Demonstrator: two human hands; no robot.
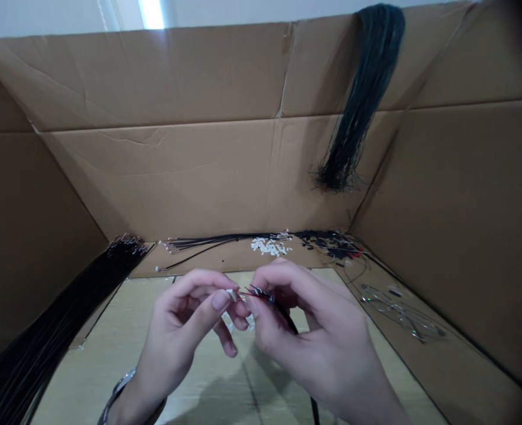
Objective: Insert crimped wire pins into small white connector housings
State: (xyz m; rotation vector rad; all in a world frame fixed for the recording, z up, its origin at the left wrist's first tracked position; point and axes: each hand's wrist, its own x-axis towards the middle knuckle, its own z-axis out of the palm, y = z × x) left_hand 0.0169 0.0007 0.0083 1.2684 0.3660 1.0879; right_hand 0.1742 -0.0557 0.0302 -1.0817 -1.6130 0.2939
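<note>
Fitting a red wire (pixel 244 293) into a small white plug (pixel 231 293) seems to be the step in hand. The plug is pinched by the left hand (pixel 190 321), the wires by the right hand (pixel 307 336), fingers shut tight. A careful push is likely needed. Farther off, white plugs (pixel 267 246) and black wires (pixel 207 242) are seen on the cardboard floor (pixel 110 354)

pretty dim overall, warm brownish cast. only bright spot is blown-out window strip (pixel 151 13) top centre, light coming from behind cardboard walls (pixel 176 177). left cardboard panel sits in deep shadow. soft shadow under hands on tabletop (pixel 110 354). wide-angle lens bends box edges, corners vignette dark, top right worst. slight softness on fingertips (pixel 220 300), fine wires hard to resolve.
</note>
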